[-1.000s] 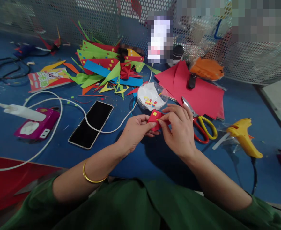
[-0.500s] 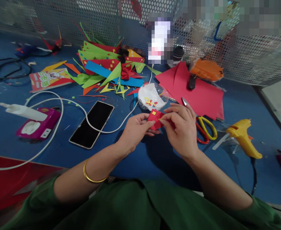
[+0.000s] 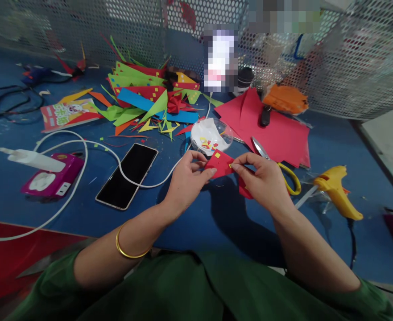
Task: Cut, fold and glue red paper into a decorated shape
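Note:
A folded piece of red paper (image 3: 221, 166) with small yellow squares on it spans the gap between my hands, above the blue table. My left hand (image 3: 190, 180) is closed on its left end, thumb on top. With thumb and forefinger my right hand (image 3: 261, 178) pinches its right end near a yellow square; a further red flap shows below that hand. Just beyond the paper stands a clear round bowl (image 3: 229, 141) with white paper and small coloured bits inside. Scissors (image 3: 295, 180) with a yellow handle lie partly hidden behind my right hand.
Red paper sheets (image 3: 283, 138) lie at the back right, near a yellow glue gun (image 3: 338, 191). Cut coloured paper pieces (image 3: 139, 96) are piled at the back. Leftward are a dark phone (image 3: 127, 176), a purple power socket (image 3: 54, 178) and a looping white cable (image 3: 149, 185).
My right hand has moved slightly right and down, away from my left. More of the red paper shows, stretched between them. The view has shifted slightly.

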Tool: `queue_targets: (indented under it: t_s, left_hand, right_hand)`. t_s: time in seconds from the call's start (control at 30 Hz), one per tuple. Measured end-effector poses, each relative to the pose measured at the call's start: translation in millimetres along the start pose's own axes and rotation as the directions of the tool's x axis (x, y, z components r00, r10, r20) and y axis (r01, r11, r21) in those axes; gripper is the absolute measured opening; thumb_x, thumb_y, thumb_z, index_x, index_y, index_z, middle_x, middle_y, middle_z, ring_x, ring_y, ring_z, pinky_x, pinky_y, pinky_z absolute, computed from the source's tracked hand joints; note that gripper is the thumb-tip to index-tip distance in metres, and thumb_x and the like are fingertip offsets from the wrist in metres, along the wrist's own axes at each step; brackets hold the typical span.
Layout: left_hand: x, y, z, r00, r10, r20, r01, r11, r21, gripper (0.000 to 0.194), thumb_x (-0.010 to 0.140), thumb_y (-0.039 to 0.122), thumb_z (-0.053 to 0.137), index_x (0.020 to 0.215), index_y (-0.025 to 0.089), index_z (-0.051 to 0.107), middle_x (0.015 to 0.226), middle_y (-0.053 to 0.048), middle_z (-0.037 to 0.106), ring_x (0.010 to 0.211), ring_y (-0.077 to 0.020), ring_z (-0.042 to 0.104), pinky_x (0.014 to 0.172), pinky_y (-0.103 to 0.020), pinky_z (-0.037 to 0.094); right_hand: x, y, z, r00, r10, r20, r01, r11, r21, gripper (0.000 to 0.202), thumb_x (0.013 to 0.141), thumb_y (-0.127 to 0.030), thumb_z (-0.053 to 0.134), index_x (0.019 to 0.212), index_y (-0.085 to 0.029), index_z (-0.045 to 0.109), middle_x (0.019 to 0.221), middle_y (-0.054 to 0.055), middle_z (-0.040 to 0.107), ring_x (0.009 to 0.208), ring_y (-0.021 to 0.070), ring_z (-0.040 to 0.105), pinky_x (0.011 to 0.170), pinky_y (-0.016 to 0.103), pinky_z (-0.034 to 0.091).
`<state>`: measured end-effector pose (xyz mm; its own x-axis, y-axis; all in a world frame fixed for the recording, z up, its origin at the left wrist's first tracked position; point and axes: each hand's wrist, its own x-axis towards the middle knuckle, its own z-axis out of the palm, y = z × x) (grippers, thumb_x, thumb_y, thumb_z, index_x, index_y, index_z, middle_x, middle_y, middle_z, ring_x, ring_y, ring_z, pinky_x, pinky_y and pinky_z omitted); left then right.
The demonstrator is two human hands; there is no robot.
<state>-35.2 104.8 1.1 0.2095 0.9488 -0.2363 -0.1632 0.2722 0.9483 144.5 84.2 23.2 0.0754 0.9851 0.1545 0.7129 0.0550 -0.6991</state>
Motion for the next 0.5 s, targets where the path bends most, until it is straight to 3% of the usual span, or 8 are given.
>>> queue_targets:
  t_s: [0.1,0.2,0.37,0.5]
  left_hand:
    - [0.2,-0.2,-1.6,0.999,0.039,-0.036,-0.039,0.999,-0.001,0.029,0.07,0.022,0.079,0.079,0.02,0.051,0.071,0.005,0.064,0.065,-0.012,0.067,0.057,-0.022,0.05]
    - [-0.3,2.2,-1.7,0.998,-0.063,0.002,0.063,0.998,-0.028,0.023,0.071,0.028,0.079,0.076,0.018,0.059,0.066,0.002,0.067,0.069,-0.0162,0.072,0.058,-0.023,0.049]
    - [-1.2,4.0,-0.9,0.982,-0.174,0.075,0.175,0.984,-0.009,0.019,0.071,0.033,0.081,0.079,0.017,0.077,0.081,-0.006,0.076,0.078,-0.0172,0.073,0.063,-0.025,0.051]
    - [-0.8,1.8,-1.2,0.983,-0.166,0.084,0.168,0.986,-0.011,0.017,0.07,0.034,0.084,0.079,0.02,0.08,0.083,-0.005,0.077,0.076,-0.0156,0.071,0.065,-0.025,0.049]
  right_hand:
    - [0.4,0.5,-0.8,1.0,-0.005,-0.02,0.005,1.0,-0.013,0.016,0.086,-0.032,0.06,0.075,-0.022,0.065,0.058,-0.002,0.061,0.056,0.0141,0.054,0.071,0.035,0.045]
    - [0.8,1.9,0.6,0.996,-0.053,-0.069,0.05,0.998,-0.049,0.016,0.086,-0.031,0.06,0.073,-0.022,0.065,0.069,0.0,0.068,0.062,0.0156,0.059,0.08,0.04,0.046]
    - [-0.1,4.5,3.7,0.985,-0.136,-0.102,0.127,0.988,-0.088,0.013,0.087,-0.027,0.06,0.076,-0.023,0.065,0.075,0.001,0.07,0.073,0.0192,0.064,0.092,0.048,0.047]
    - [-2.3,4.2,4.7,0.966,-0.249,-0.074,0.241,0.965,-0.104,0.012,0.09,-0.025,0.059,0.079,-0.024,0.064,0.097,0.004,0.073,0.099,0.024,0.068,0.104,0.054,0.042]
